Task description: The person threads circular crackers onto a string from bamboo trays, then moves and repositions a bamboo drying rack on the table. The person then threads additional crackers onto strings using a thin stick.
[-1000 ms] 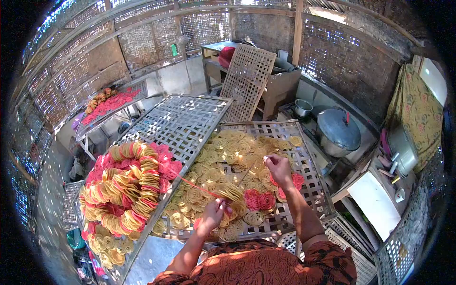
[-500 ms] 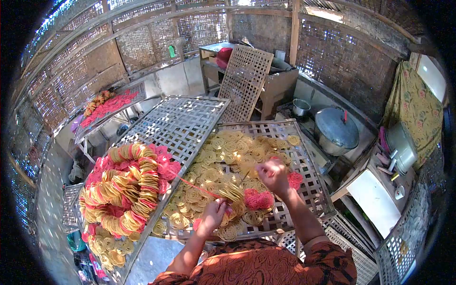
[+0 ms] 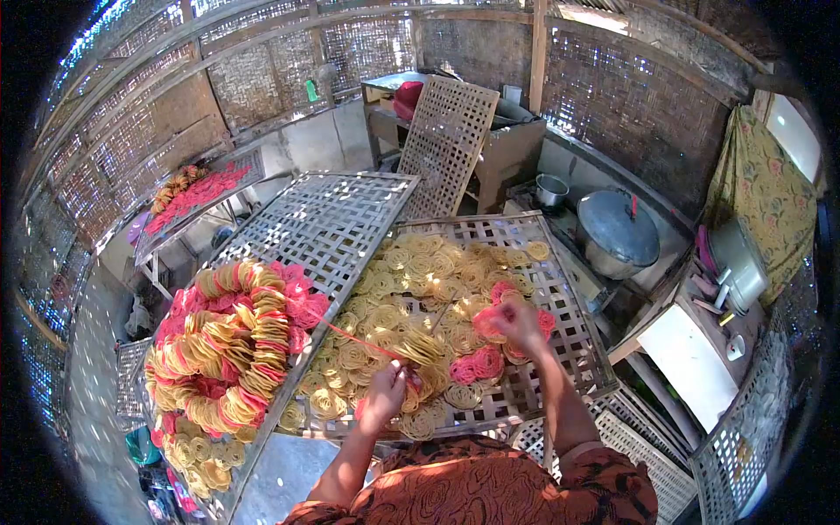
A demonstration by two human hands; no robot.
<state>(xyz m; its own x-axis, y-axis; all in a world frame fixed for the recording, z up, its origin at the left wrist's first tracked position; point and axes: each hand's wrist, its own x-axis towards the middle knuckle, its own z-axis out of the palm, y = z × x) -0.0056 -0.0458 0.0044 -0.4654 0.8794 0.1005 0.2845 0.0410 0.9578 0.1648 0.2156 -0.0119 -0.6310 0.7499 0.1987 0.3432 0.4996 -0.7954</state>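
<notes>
My left hand (image 3: 385,394) is closed at the near end of a short stack of yellow lacy crackers (image 3: 420,346), which are threaded on a thin skewer (image 3: 443,317). A pink string (image 3: 363,342) runs from this hand up to the left. My right hand (image 3: 521,328) pinches a pink lacy cracker (image 3: 487,322), held apart from the skewer's tip. Below it lie loose pink crackers (image 3: 478,364). Many yellow crackers (image 3: 363,302) are spread under both hands on a woven bamboo tray (image 3: 573,337).
Coiled strands of threaded crackers (image 3: 271,341) are heaped at the left, on a second woven tray (image 3: 324,214). A lidded pot (image 3: 618,234) and a smaller pot (image 3: 552,190) stand at the right. Another tray (image 3: 448,140) leans at the back. Pink crackers (image 3: 201,199) cover a far-left table.
My right hand has moved slightly right and down; a yellow cracker was beside it before, and now a pink one is in its fingers. My left hand stays nearly in place.
</notes>
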